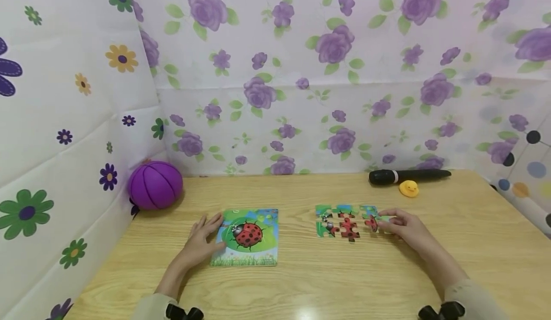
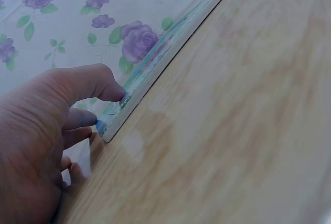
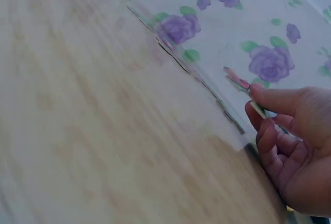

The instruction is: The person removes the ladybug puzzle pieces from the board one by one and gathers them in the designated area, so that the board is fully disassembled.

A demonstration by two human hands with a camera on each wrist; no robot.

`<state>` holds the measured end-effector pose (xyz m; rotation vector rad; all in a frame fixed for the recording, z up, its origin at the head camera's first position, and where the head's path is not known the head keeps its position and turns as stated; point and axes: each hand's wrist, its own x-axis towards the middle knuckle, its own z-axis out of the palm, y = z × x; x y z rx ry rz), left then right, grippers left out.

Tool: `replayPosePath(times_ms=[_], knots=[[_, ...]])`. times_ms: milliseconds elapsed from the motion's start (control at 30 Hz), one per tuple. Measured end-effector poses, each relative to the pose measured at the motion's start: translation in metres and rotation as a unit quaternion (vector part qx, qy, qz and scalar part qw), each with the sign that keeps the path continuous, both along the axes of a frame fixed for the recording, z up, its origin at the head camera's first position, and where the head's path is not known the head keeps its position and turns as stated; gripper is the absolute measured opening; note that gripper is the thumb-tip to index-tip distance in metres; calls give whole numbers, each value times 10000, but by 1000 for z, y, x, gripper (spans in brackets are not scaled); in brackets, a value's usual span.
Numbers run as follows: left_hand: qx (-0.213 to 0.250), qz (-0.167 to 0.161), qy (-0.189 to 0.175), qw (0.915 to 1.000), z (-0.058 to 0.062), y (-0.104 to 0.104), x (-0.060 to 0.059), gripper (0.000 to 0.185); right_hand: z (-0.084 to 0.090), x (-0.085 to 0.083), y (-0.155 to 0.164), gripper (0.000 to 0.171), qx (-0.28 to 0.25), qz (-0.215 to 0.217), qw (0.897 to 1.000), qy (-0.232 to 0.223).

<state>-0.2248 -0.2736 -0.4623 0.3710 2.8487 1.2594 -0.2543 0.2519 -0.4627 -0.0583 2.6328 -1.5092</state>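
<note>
A square ladybug picture board (image 1: 248, 236) lies flat left of the middle of the table. My left hand (image 1: 199, 242) rests at its left side, with fingers at the upper left corner and the thumb on the left edge. In the left wrist view the thumb (image 2: 108, 87) touches the board's top surface. On the right, my right hand (image 1: 412, 231) pinches a red and green puzzle piece (image 1: 372, 223) between thumb and fingers. The right wrist view shows this piece (image 3: 239, 80) tilted and raised above the table. Several ladybug puzzle pieces (image 1: 349, 229) lie grouped to its left.
A purple ball (image 1: 156, 185) sits at the back left, against the flowered cloth. Along the back right edge lies a black pen-shaped object (image 1: 413, 176), with a small yellow toy duck (image 1: 409, 189) in front of it. Flowered cloth (image 1: 301, 95) hangs behind the table (image 1: 292, 291).
</note>
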Motion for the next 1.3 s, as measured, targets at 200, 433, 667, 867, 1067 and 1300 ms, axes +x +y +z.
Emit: replayPosePath(times_ms=[200, 433, 667, 867, 1067, 1300], knots=[[55, 49, 63, 10000, -4, -2, 3, 77, -9, -2, -7, 52, 238, 13, 9992, 316], [60, 77, 38, 9999, -10, -1, 12, 77, -16, 4, -12, 45, 246, 170, 9990, 328], [85, 56, -29, 9999, -11, 0, 13, 77, -17, 12, -13, 41, 602, 96, 9975, 365], [-19, 85, -16, 10000, -11, -5, 12, 77, -14, 12, -15, 40, 750, 105, 9966, 334], [8, 19, 139, 9999, -4, -3, 7, 76, 0, 10, -17, 38, 770, 124, 9965, 317], [-80, 36, 63, 9999, -2, 2, -3, 76, 6, 3, -19, 35, 526, -44, 9969, 579]])
